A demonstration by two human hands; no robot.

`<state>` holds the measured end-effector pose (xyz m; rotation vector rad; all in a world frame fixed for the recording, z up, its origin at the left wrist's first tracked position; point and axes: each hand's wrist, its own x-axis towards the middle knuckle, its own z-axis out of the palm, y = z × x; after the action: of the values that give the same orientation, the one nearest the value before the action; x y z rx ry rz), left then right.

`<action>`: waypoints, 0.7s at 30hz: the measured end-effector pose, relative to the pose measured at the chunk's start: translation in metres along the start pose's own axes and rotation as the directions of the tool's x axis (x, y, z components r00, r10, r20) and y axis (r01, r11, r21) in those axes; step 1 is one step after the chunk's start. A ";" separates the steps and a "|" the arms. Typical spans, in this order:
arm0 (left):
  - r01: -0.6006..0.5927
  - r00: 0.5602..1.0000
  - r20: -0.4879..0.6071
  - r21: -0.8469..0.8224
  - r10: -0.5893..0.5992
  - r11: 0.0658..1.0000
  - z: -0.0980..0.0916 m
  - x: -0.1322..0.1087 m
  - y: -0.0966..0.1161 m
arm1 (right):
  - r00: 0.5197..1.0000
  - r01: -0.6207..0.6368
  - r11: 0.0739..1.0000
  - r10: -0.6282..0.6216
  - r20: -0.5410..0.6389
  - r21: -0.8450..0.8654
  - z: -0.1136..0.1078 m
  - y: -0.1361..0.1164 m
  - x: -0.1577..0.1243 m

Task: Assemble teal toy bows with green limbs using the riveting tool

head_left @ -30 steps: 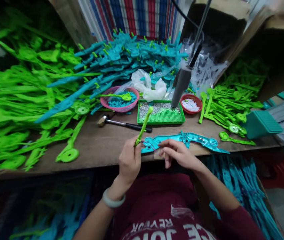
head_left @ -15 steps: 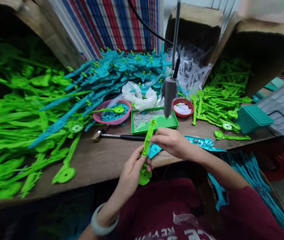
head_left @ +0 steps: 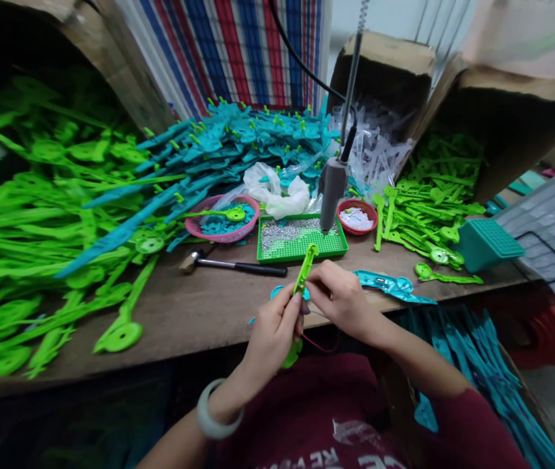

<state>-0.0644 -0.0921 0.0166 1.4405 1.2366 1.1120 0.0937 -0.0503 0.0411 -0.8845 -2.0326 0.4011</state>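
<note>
My left hand (head_left: pixel 273 332) is closed round the middle of a bright green plastic part (head_left: pixel 303 270), which stands tilted up from the bench edge with its round end below my fingers. My right hand (head_left: pixel 339 294) pinches the same green part near its upper half. A thin red thread (head_left: pixel 317 345) loops down beneath both hands. A teal plastic part (head_left: pixel 389 284) lies flat on the wooden bench (head_left: pixel 199 306) just behind my hands, partly hidden by them.
Behind lie a green tray of small metal bits (head_left: pixel 301 238), a hanging grey power tool (head_left: pixel 332 193), a hammer (head_left: pixel 231 264), a pink basket (head_left: pixel 222 218) and a red basket (head_left: pixel 357 217). Heaps of green parts (head_left: pixel 38 215) and teal parts (head_left: pixel 238 140) fill the left and back.
My right hand left the teal part and joined my left on the green part. The green part was drawn nearer my body and turned more upright.
</note>
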 end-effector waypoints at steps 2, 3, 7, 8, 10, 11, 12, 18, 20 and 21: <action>-0.079 0.995 -0.051 0.096 0.084 0.992 0.004 -0.002 -0.004 | 0.990 -0.129 0.987 0.133 -0.036 0.096 0.005 -0.004 -0.004; -0.129 0.986 -0.083 0.155 0.143 0.979 0.006 -0.002 -0.006 | 0.979 -0.189 0.970 0.198 -0.046 0.152 0.008 -0.006 -0.006; -0.309 0.907 -0.153 0.390 0.392 0.867 0.008 -0.005 -0.014 | 0.938 -0.293 0.913 0.332 -0.097 0.285 0.019 -0.007 -0.010; -0.324 0.895 -0.155 0.418 0.418 0.849 0.009 -0.005 -0.015 | 0.937 -0.284 0.913 0.329 -0.117 0.293 0.021 -0.007 -0.011; -0.321 0.888 -0.172 0.434 0.427 0.842 0.009 -0.005 -0.018 | 0.940 -0.261 0.916 0.313 -0.135 0.305 0.025 -0.005 -0.014; -0.311 0.889 -0.183 0.430 0.419 0.848 0.009 -0.005 -0.020 | 0.944 -0.253 0.915 0.304 -0.127 0.315 0.025 -0.004 -0.015; -0.300 0.892 -0.194 0.424 0.409 0.855 0.010 -0.005 -0.022 | 0.949 -0.248 0.912 0.297 -0.107 0.327 0.026 -0.003 -0.017; -0.245 0.908 -0.231 0.380 0.348 0.892 0.015 -0.009 -0.028 | 0.967 -0.233 0.891 0.255 -0.004 0.390 0.022 0.007 -0.024; -0.213 0.924 -0.223 0.371 0.309 0.904 0.017 -0.012 -0.025 | 0.962 -0.243 0.882 0.272 -0.015 0.404 0.022 0.010 -0.026; -0.189 0.935 -0.215 0.364 0.280 0.912 0.017 -0.013 -0.024 | 0.959 -0.251 0.877 0.281 -0.014 0.409 0.021 0.011 -0.027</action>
<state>-0.0527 -0.1048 -0.0109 1.7824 1.5276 1.3366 0.0912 -0.0613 0.0067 -0.9019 -1.6735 0.8960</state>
